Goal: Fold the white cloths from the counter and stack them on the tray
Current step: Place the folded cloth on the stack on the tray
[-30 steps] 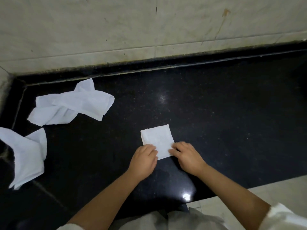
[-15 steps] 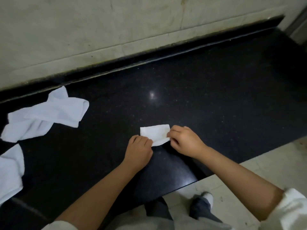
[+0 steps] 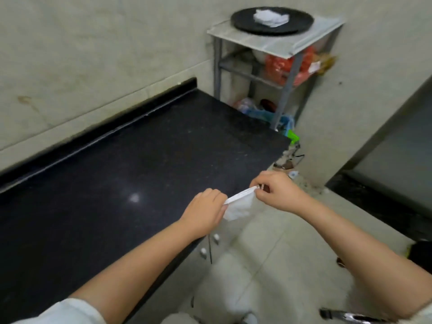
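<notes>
A small folded white cloth (image 3: 239,205) hangs in the air past the counter's right end, over the floor. My left hand (image 3: 205,212) pinches its left end and my right hand (image 3: 274,191) pinches its right end. At the top of the view a round black tray (image 3: 294,24) rests on a shelf top, and a small stack of folded white cloths (image 3: 270,18) lies on it. The black counter (image 3: 131,174) stretches to the left; the loose cloths that lay on it are out of view.
The tray sits on a grey metal shelf rack (image 3: 275,46) against the wall, with red bags (image 3: 284,67) on its lower shelf and clutter below. A cabinet with white knobs (image 3: 216,238) is under the counter. A dark doorway (image 3: 395,164) is at the right.
Both hands lifted the folded cloth off the counter and carried it right, past the counter's end. The view swung right, bringing the tray in and losing the loose cloths.
</notes>
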Available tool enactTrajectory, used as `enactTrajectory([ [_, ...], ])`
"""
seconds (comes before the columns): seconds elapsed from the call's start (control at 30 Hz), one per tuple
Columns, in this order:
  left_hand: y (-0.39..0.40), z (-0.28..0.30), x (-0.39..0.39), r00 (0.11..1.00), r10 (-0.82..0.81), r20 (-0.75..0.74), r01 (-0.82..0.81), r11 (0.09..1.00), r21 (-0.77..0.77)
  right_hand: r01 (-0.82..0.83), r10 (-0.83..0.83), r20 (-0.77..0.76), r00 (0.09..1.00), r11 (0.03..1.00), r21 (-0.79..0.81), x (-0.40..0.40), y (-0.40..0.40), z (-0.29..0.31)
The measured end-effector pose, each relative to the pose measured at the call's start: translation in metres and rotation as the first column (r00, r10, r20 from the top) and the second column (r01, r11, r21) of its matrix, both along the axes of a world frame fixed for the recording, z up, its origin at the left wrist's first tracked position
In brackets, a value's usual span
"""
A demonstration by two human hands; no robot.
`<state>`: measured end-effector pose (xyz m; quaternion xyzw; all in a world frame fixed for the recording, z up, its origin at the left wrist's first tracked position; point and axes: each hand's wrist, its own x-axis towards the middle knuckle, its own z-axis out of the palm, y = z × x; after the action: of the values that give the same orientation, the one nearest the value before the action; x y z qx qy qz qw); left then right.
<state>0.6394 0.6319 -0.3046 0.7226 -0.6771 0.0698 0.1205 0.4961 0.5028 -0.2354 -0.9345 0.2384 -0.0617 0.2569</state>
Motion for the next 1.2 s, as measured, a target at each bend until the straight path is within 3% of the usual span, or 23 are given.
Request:
enactTrajectory([
  [0.1,-0.072,0.02,-0.024,0.985,-0.166,-0.054,0.162,0.984,-0.071,0.089,-0.088,0.022,0.996,0.996,-0.03,-0.044,-0.06,0.02],
  [0.23,-0.173,0.054,-0.037,0.963,-0.27,-0.013,0.268,0.959,-0.087,0.205,-0.2,0.071,0.977,0.976,-0.069,-0.073,-0.145,0.043],
  [0.33,-0.24,0.075,-0.033,0.951,-0.307,0.028,0.308,0.948,-0.081,0.255,-0.243,0.108,0.964,0.96,-0.116,-0.071,-0.207,0.058],
  [0.43,-0.308,0.096,-0.016,0.959,-0.282,-0.034,0.279,0.957,-0.08,0.241,-0.222,0.124,0.967,0.957,-0.163,-0.057,-0.274,0.073],
  [0.6,-0.424,0.146,0.032,0.983,-0.166,-0.081,0.15,0.974,-0.169,0.173,-0.117,0.194,0.974,0.936,-0.305,-0.005,-0.397,0.116],
  [0.9,-0.583,0.244,0.119,0.961,0.21,-0.18,-0.246,0.947,-0.209,0.146,-0.069,0.289,0.955,0.957,-0.252,0.119,-0.578,0.208],
  [1.03,-0.64,0.258,0.152,0.881,0.353,-0.315,-0.43,0.876,-0.219,0.074,0.008,0.287,0.958,0.958,-0.275,0.179,-0.645,0.218],
  [1.2,-0.706,0.259,0.188,0.778,0.536,-0.329,-0.624,0.718,-0.308,-0.026,0.142,0.396,0.907,0.959,-0.284,0.253,-0.723,0.215],
])
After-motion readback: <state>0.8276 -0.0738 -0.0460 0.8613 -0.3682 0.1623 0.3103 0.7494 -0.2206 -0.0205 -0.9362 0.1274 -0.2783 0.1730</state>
